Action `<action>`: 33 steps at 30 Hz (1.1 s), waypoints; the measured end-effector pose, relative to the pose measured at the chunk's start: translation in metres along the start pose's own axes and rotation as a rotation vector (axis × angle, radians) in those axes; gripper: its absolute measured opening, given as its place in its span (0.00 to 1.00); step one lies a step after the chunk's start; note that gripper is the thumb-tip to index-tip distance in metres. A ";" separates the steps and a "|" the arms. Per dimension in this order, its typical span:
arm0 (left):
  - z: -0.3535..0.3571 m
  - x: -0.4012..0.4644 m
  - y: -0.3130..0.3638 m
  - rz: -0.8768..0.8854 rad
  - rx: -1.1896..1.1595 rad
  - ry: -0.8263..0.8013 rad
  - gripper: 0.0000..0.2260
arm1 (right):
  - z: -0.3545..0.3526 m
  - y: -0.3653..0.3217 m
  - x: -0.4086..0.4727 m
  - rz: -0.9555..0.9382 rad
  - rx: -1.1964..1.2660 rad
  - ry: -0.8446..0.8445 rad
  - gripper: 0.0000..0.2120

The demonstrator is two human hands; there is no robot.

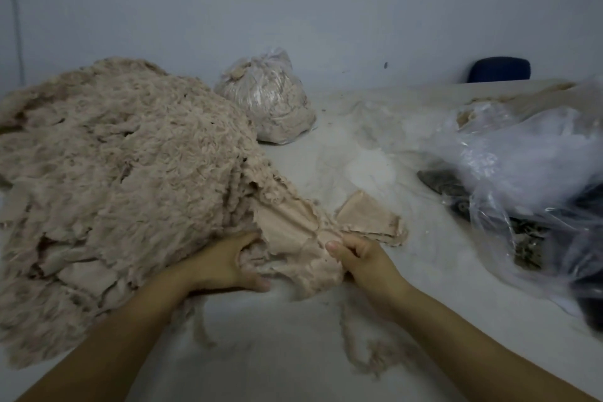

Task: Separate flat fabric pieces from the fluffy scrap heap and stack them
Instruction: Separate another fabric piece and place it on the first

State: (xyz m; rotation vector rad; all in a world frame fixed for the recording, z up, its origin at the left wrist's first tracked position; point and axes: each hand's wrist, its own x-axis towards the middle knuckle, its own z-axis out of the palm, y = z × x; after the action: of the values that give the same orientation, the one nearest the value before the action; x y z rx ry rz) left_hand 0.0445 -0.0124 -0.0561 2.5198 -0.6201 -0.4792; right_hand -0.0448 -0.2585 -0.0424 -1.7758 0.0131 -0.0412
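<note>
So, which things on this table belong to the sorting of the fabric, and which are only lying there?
Belong to the job:
- fluffy scrap heap
- flat fabric piece, gripped by left hand and right hand
- stack of flat pieces on the table

Only lying about:
- tied bag of scraps
- clear plastic bags with dark things inside
- blue chair back
- loose fluff strands

Scrap heap point(107, 179) cut off at 9 o'clock edge. Left hand point(225, 264) fingertips buried in fabric, can't see them. Plastic bag point(528, 166) at 3 o'clock blurred, dark contents unclear, runs off edge.
</note>
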 end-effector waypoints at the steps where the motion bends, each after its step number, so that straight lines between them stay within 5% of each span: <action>1: 0.000 -0.003 0.008 0.000 -0.215 -0.024 0.42 | 0.001 0.001 -0.001 -0.002 0.013 -0.030 0.18; 4: 0.013 -0.004 0.040 0.096 -0.935 -0.025 0.16 | 0.010 0.004 -0.002 0.009 0.034 -0.154 0.20; 6: 0.021 0.007 0.059 0.014 -1.232 0.132 0.06 | 0.019 0.007 -0.003 0.011 -0.009 -0.220 0.24; 9: 0.017 0.027 0.070 -0.236 -1.573 0.314 0.08 | 0.018 0.011 -0.008 -0.035 -0.045 -0.216 0.24; 13: -0.007 0.030 0.059 -0.222 -1.895 0.411 0.11 | 0.002 0.019 -0.018 -0.061 -0.020 -0.137 0.20; 17: 0.015 0.010 0.078 -0.234 -1.571 0.043 0.22 | -0.006 0.022 -0.016 0.028 0.267 -0.001 0.16; 21: 0.043 0.000 0.080 -0.201 -0.895 0.056 0.07 | -0.004 0.020 -0.014 0.078 0.453 0.126 0.09; 26: 0.040 -0.006 0.050 -0.171 -0.871 0.351 0.16 | -0.020 0.019 -0.010 0.148 0.535 0.273 0.13; 31: 0.045 -0.008 0.074 -0.015 -0.808 0.034 0.22 | -0.015 0.009 -0.008 0.142 0.292 0.033 0.10; 33: 0.052 -0.004 0.091 0.058 -0.804 0.011 0.17 | -0.011 0.003 -0.005 0.120 0.277 -0.022 0.09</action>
State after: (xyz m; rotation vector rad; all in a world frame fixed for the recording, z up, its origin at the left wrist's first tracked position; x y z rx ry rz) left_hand -0.0123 -0.1001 -0.0491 1.7359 -0.3832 -0.5544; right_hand -0.0506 -0.2697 -0.0430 -1.4951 0.0936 0.0602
